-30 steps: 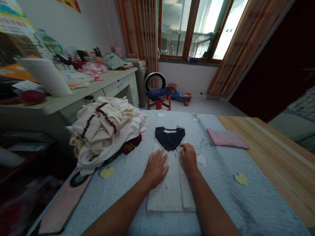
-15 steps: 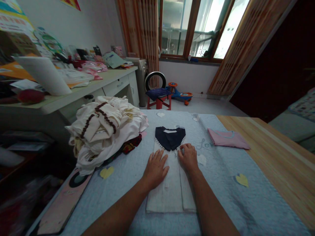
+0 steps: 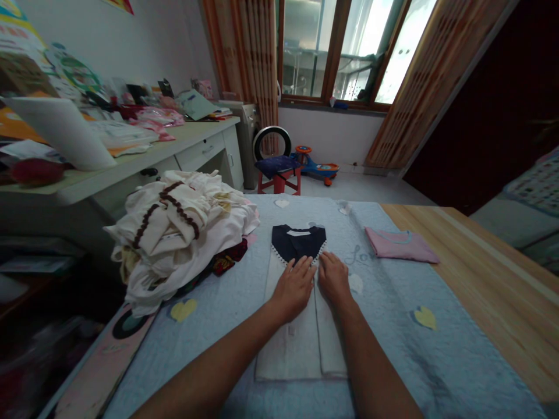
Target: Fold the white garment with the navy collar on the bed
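A white shirt [image 3: 283, 349] with a dark navy collar [image 3: 292, 241] edged in small dotted trim lies folded lengthwise in front of me. My left hand [image 3: 297, 288] rests on the shirt's middle, fingers outstretched over the collar's lower point. Right beside it, my right hand [image 3: 334, 276] is at the shirt's right edge, with bent fingers closed at the cloth just under the collar. Its fingertips are partly hidden. Both hands nearly touch.
A light blue cloth with heart patches [image 3: 384, 349] covers much of the wooden table [image 3: 471, 250]. Heaped white clothes [image 3: 209, 221] lie at left, and a folded pink garment [image 3: 402, 244] at right. Beyond the table stands a red stool [image 3: 279, 180].
My left hand has slid up and to the right, onto the collar's lower point and close to my right hand. My right hand stays near the same edge of the shirt.
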### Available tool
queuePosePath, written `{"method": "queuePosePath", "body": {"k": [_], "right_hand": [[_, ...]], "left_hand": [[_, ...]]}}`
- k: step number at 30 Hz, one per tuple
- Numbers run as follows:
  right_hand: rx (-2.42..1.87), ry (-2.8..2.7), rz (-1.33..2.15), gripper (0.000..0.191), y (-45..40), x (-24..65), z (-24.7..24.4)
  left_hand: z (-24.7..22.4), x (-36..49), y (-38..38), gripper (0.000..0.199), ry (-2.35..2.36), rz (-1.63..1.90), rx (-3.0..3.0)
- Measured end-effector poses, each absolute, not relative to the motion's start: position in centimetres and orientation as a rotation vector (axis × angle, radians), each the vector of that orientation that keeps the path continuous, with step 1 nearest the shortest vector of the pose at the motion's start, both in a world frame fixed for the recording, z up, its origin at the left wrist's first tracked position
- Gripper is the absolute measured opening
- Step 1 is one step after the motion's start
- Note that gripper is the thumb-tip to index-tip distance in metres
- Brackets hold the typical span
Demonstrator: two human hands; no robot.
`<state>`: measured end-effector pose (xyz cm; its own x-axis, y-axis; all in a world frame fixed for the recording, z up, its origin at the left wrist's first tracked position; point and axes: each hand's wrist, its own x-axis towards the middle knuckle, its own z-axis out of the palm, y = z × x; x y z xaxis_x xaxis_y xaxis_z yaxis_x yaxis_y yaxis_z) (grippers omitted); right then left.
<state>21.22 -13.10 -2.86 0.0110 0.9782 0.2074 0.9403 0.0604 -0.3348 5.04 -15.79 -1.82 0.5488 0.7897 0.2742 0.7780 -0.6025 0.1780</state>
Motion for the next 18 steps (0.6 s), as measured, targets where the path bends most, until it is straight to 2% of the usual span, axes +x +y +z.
{"method": "queuePosePath", "body": {"k": [7, 15, 18], "right_hand": [[-2.027, -1.994, 0.157, 0.048, -13.1, 21.6, -2.5], [-2.008, -2.037, 0.230, 0.034, -11.6, 22.2, -0.3], [-2.020, -2.011, 0.207, 0.037, -10.4, 22.0, 0.0]], "left_hand": [[-3.0, 5.6, -14.1, 0.046, 1.421, 0.498, 2.684], [-3.1, 5.4, -14.3, 0.050, 1.418, 0.536, 2.653], [-3.3, 5.5, -14.3, 0.052, 1.418, 0.557, 2.641]]}}
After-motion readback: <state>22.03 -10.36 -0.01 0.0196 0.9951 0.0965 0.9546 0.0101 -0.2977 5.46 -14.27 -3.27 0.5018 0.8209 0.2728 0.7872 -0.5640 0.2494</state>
